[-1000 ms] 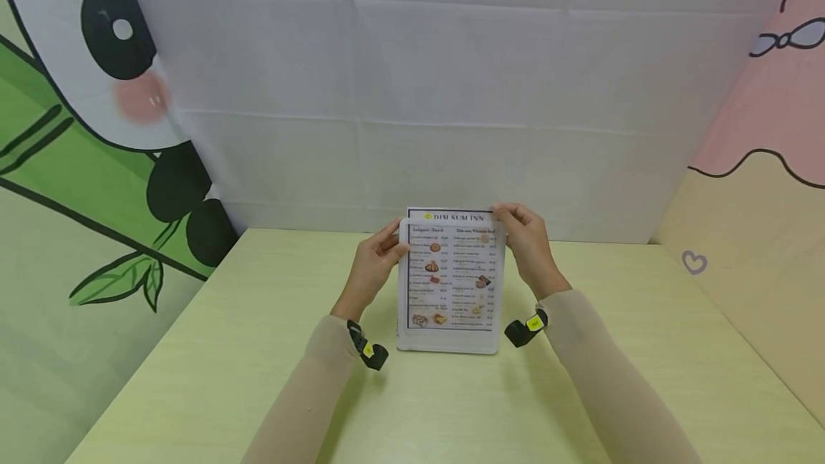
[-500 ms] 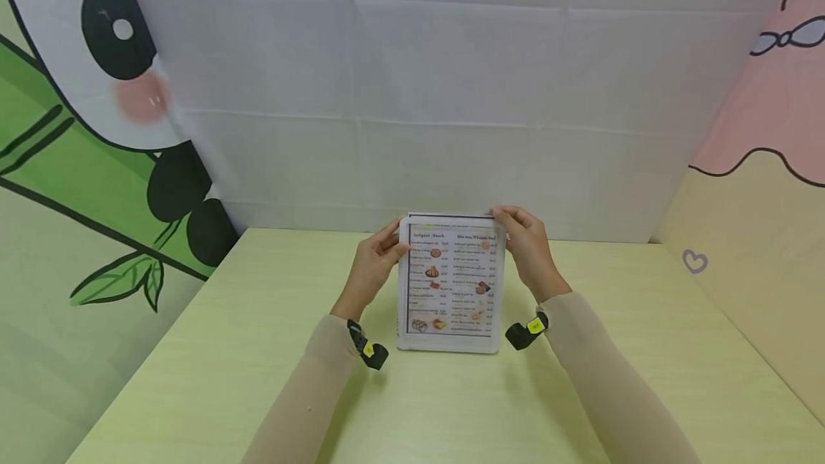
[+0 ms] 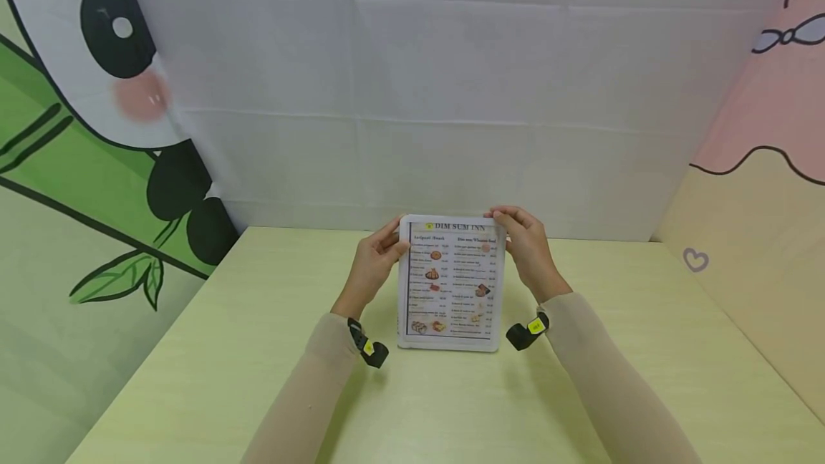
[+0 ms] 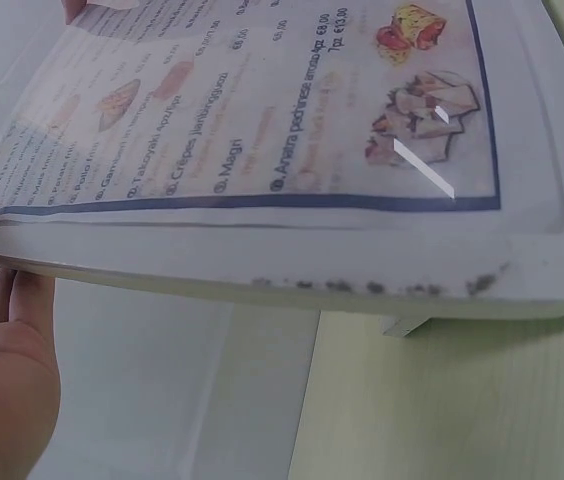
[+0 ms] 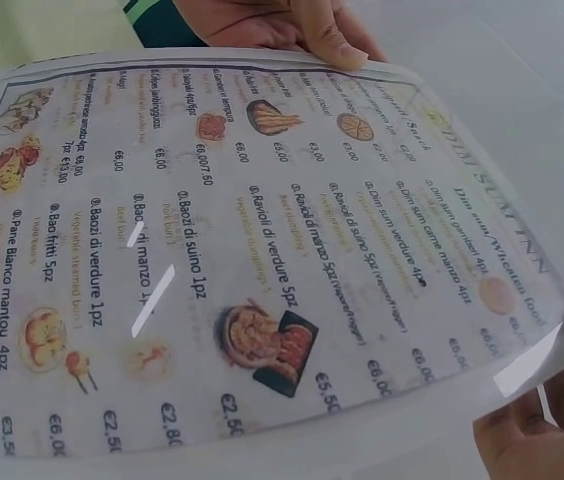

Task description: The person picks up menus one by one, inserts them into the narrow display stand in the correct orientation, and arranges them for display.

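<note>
A white menu stand [image 3: 447,344] with a clear front is upright on the table, its printed menu sheet [image 3: 451,281] lying inside the frame under the "DIM SUM INN" heading. My left hand [image 3: 376,256] grips the upper left edge, thumb in front and fingers behind, as the left wrist view also shows of the left hand [image 4: 7,370]. At the top right corner, my right hand [image 3: 530,253] pinches the stand. In the right wrist view the right hand [image 5: 542,430] is partly cut off by the image edge, with fingers curled behind the corner.
The pale wooden table [image 3: 213,378] runs back to a white sheet wall [image 3: 451,92]. Printed panels stand at the sides, a green one [image 3: 64,235] left and a pink and cream one [image 3: 760,235] right. Each wrist wears a black camera [image 3: 372,353].
The menu sheet has slid down into the stand; its heading, first sticking out above the top edge, now shows inside the frame. My right hand has shifted slightly down and left. The left hand stays put.
</note>
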The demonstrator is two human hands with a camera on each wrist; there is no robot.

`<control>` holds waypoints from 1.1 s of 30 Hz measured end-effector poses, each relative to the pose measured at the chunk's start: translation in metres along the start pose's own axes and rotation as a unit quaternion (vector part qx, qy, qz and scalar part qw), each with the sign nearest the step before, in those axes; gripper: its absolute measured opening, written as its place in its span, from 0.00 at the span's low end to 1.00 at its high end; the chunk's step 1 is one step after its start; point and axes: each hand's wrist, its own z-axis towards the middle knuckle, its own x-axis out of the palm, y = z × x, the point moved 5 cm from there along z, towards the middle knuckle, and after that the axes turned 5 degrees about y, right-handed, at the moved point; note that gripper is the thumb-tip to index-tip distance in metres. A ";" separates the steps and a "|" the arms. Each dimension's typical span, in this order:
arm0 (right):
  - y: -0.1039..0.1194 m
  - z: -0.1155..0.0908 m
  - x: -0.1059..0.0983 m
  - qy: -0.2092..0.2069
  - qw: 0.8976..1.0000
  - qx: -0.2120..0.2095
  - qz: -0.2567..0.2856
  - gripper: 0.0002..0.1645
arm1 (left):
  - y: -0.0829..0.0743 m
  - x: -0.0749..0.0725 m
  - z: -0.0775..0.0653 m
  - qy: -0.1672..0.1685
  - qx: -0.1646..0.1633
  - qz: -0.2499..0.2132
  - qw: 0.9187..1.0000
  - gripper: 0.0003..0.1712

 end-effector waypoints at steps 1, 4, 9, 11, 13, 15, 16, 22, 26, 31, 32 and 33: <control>0.000 0.000 0.000 0.000 1.000 0.001 0.001 0.16 | 0.000 0.000 0.000 0.000 -0.001 -0.001 1.000 0.32; -0.001 0.000 -0.001 -0.001 1.000 0.004 0.003 0.16 | 0.001 0.000 0.000 0.001 -0.001 -0.002 1.000 0.32; -0.004 -0.001 -0.002 0.006 1.000 0.008 0.006 0.23 | 0.002 0.000 0.000 0.002 0.004 -0.005 1.000 0.32; -0.006 -0.002 -0.002 0.014 1.000 0.012 0.007 0.27 | 0.001 0.000 0.000 0.001 0.005 -0.002 1.000 0.32; -0.008 -0.003 -0.002 0.023 1.000 0.016 0.004 0.28 | 0.001 -0.001 -0.001 0.000 0.005 -0.001 1.000 0.32; -0.011 -0.004 -0.002 0.031 0.999 0.020 -0.004 0.28 | 0.001 -0.002 -0.001 -0.002 0.002 0.001 1.000 0.32; -0.012 -0.005 -0.002 0.036 0.999 0.022 -0.010 0.28 | 0.001 -0.002 -0.001 -0.002 0.001 0.003 1.000 0.32; -0.018 -0.008 -0.004 0.078 0.995 0.019 -0.057 0.37 | 0.001 -0.004 -0.005 -0.004 -0.009 0.004 1.000 0.32; -0.021 -0.009 -0.006 0.103 0.991 0.023 -0.084 0.42 | 0.001 -0.005 -0.006 0.002 -0.013 -0.005 1.000 0.33; -0.023 -0.009 -0.008 0.125 0.986 0.032 -0.101 0.44 | 0.006 -0.007 -0.009 0.022 -0.022 -0.026 0.999 0.31; -0.023 -0.010 -0.009 0.129 0.985 0.033 -0.105 0.44 | 0.008 -0.008 -0.010 0.029 -0.022 -0.028 0.999 0.30; -0.024 -0.010 -0.010 0.132 0.984 0.033 -0.114 0.44 | 0.010 -0.009 -0.011 0.036 -0.024 -0.032 0.999 0.29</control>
